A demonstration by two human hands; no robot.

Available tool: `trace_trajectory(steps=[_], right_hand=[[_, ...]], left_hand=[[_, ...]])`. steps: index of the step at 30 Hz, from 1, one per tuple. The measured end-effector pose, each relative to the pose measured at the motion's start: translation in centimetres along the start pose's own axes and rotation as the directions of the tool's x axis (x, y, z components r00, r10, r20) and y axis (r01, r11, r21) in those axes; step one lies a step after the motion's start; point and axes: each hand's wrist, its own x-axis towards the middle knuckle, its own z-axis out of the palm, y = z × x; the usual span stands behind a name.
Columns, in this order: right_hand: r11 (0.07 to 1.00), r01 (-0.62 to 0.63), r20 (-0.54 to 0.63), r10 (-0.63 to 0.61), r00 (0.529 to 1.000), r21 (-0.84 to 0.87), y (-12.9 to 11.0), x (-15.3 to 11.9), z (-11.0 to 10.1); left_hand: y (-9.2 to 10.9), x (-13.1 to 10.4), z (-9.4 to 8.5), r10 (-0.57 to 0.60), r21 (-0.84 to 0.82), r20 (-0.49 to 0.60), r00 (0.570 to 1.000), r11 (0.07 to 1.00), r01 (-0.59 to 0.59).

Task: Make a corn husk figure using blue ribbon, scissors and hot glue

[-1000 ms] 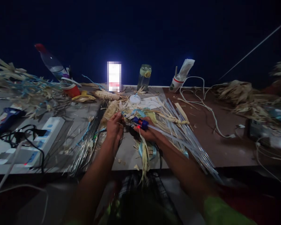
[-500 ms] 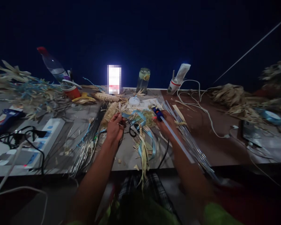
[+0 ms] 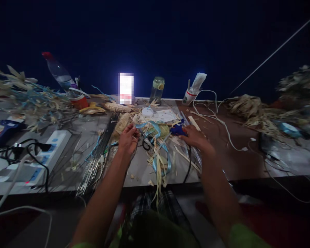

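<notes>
My left hand [image 3: 129,138] is closed in a pinch, with one end of a light-blue ribbon [image 3: 156,127] at its fingertips. From there the ribbon curls across the table and loops around a pale braid of dried husk [image 3: 158,165], whose loose ends hang over the front edge. On the right, my right hand [image 3: 196,137] has its fingers on a dark-blue glue gun [image 3: 178,129], low over the table. A pale glue stick [image 3: 165,139] seems to stick out of it toward the lower left. The fingers partly cover the gun.
A bundle of metal wires [image 3: 94,172] lies left of my left arm, beside a white power strip [image 3: 50,155]. Behind stand a glass bottle [image 3: 157,91], a red cup [image 3: 77,100] and a bright screen [image 3: 126,88]. White cables [image 3: 229,129] and dried husks [image 3: 250,110] spread to the right.
My right hand has shifted right and turned, now reaching over the glue gun from the right. The glue stick swung from pointing lower right to lower left. My left hand barely moved.
</notes>
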Motion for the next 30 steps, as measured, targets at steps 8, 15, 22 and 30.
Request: trace_trajectory(steps=[8, 15, 22, 30], right_hand=[[0.799, 0.416, -0.287, -0.314, 0.905, 0.435, -9.7, 1.3, -0.5], [0.604, 0.296, -0.126, -0.307, 0.943, 0.74, -15.3, 1.8, 1.7], [0.511, 0.16, -0.091, -0.159, 0.983, 0.845, -15.5, 1.2, 2.6], [0.492, 0.185, -0.149, -0.113, 0.982, 0.851, -14.5, 1.7, 2.3]], left_hand=[[-0.6, -0.1, 0.3, 0.082, 0.137, 0.121, 0.989, 0.986, -0.099], [-1.1, 0.2, 0.0, 0.244, 0.279, 0.158, 0.957, 0.919, -0.281], [-1.3, 0.0, 0.0, 0.484, 0.503, 0.214, 0.848, 0.69, -0.521], [-1.0, -0.2, -0.2, 0.269, 0.46, 0.229, 0.935, 0.817, -0.348]])
